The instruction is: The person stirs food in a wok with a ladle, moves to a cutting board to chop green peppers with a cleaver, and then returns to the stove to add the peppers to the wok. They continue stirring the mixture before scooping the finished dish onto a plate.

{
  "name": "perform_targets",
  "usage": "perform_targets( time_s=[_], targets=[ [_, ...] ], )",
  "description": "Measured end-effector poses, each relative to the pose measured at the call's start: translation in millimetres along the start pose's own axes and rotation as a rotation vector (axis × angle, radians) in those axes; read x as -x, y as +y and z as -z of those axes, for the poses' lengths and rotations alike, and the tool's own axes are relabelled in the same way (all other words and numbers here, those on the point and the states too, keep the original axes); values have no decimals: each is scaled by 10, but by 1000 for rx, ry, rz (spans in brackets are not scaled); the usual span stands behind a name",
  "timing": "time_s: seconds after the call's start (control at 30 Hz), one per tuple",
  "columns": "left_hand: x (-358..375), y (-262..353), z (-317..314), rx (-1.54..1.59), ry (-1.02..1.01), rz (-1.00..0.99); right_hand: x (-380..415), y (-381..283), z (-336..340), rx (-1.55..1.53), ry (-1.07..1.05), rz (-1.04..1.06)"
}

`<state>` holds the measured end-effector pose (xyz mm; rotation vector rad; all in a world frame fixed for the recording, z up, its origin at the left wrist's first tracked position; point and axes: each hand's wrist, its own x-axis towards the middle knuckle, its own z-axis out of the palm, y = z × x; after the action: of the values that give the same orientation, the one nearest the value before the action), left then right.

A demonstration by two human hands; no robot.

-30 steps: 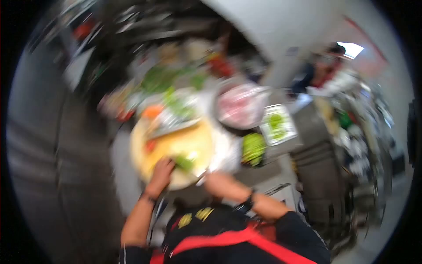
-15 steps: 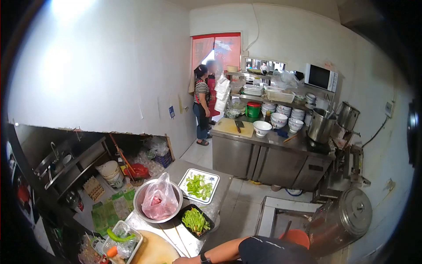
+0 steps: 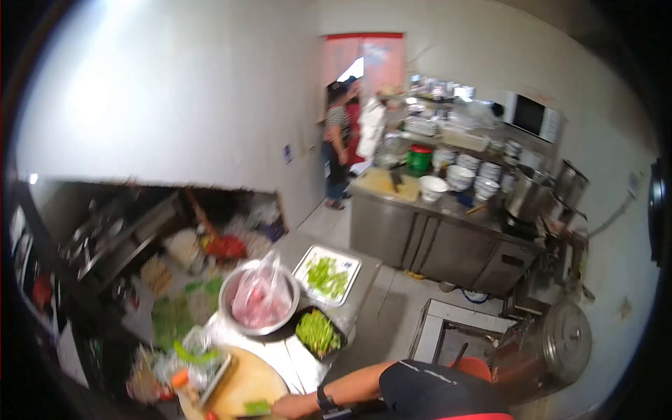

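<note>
My right hand (image 3: 285,406) reaches in from the lower right, with a dark band on its wrist. It is low over the round cutting board (image 3: 245,381), beside a small pile of cut green vegetable (image 3: 257,407). Its fingers are blurred and partly cut off by the bottom edge, near a thin dark edge that I cannot make out clearly. My left hand is out of view. Behind the board stand a metal bowl (image 3: 225,308) with a plastic bag of pink meat (image 3: 260,301), a black tray of green stalks (image 3: 317,332) and a white tray (image 3: 350,260) of cut greens.
A container (image 3: 215,383) with a carrot (image 3: 180,379) and a green pepper (image 3: 194,355) overlaps the board's left side. Farther back are a steel counter (image 3: 448,241) with bowls and a pot, and two people (image 3: 336,140) near the doorway. A lidded metal drum (image 3: 553,350) stands right.
The view has shifted and blurred, so the board shows more fully and the cut greens on it have come into sight. More of my right hand shows at the bottom.
</note>
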<state>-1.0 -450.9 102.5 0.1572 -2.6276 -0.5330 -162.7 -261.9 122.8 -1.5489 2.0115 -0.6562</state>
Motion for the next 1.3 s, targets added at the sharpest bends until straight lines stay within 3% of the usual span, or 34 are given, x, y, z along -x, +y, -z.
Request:
perform_targets(
  time_s=[0.03,0.07,0.1,0.13,0.2,0.23,0.33,0.53,0.6,0.73,0.87,1.03,1.1,1.3],
  targets=[
    [-17,-15,-15,-1,-55,65,-34,28,-69,-12,20,4],
    [-92,-147,-144,-20,54,-65,-38,11,1,138,-78,12],
    [26,-208,-249,20,14,111,-9,7,45,102,-89,-32],
    [-94,-73,-147,82,32,139,-43,156,-90,56,4,27],
    [87,-277,-281,9,-38,256,-65,-54,164,130,-118,-71],
    [97,-250,-282,-27,68,211,9,-410,538,128,-190,-156],
    [80,-146,-112,-32,2,264,-69,-252,271,196,-180,-139],
    [117,-177,-130,65,187,289,-152,-459,590,287,-217,-74],
    [170,-148,-141,44,107,320,-104,-393,485,271,-190,-52],
    [160,-181,-158,23,213,274,-190,-229,281,313,-187,-58],
    [165,-182,-159,50,178,309,-176,-455,602,284,-211,-20],
    [211,-164,-94,57,219,275,-241,-199,245,271,-177,9],
    [234,-99,-18,-74,179,298,-191,-272,281,304,-193,-48],
    [285,-206,-38,28,202,385,-267,-522,547,390,-222,21]
  ],
)
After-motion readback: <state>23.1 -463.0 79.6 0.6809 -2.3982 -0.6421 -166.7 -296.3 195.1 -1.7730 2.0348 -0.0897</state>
